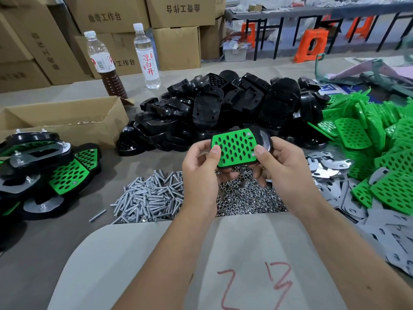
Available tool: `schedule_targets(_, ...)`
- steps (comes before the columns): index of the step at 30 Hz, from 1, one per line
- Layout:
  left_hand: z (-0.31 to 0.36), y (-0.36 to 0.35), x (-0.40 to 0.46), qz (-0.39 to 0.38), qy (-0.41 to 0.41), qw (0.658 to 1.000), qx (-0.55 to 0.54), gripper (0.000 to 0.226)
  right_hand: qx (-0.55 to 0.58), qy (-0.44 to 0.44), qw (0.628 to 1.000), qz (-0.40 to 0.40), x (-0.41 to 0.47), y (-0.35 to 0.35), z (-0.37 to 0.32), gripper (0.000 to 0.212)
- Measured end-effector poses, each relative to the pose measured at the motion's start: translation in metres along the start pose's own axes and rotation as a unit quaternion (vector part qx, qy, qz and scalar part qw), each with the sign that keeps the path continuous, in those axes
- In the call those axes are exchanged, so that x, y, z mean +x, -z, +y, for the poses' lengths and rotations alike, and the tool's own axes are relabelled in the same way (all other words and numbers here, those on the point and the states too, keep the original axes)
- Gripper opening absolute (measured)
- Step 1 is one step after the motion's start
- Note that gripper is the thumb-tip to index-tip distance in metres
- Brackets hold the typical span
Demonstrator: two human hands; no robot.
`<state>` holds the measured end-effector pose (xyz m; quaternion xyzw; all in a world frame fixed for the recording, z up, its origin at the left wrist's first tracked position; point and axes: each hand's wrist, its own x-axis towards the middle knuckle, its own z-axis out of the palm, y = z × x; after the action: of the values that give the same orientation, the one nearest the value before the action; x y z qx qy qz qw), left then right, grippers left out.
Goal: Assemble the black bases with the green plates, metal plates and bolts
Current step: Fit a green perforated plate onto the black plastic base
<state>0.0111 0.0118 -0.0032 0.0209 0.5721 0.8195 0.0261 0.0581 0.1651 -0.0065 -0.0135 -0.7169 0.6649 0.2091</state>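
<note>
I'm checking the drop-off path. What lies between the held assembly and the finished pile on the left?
Nothing visible blocks it. The hands hold the assembly above the nuts; the bolts lie low on the table toward the finished pile.

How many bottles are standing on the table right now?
2. The bottle of brown liquid stands at the far left, behind the cardboard box; the clear water bottle stands just right of it, beside the black bases pile. None looks hidden.

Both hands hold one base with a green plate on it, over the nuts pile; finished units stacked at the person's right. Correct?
Not quite: the head view shows the finished units at the person's left, not right. The rest holds: left hand and right hand hold the base with its green plate over the nuts pile.
</note>
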Motion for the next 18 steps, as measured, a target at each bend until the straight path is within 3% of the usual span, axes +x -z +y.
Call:
schedule_targets(9, 0.005, 0.003, 0.002, 0.021, 0.030, 0.999, -0.035, 0.012, -0.023, -0.005, 1.000, 0.010, -0.002, -0.005, -0.006, 0.017)
schedule_targets(11, 0.008, 0.003, 0.004, 0.034, 0.049, 0.997, -0.058, 0.011, -0.030, 0.019, 0.999, -0.007, 0.000, 0.002, -0.009, 0.034)
schedule_targets(15, 0.015, 0.001, 0.008, 0.052, 0.065, 0.992, -0.094, 0.014, -0.018, 0.045, 0.992, -0.119, 0.002, 0.015, -0.010, 0.091)
schedule_targets(18, 0.019, -0.004, 0.002, -0.021, 0.108, 0.992, -0.056, 0.019, 0.050, 0.058, 0.991, -0.110, 0.002, 0.007, -0.010, 0.087)
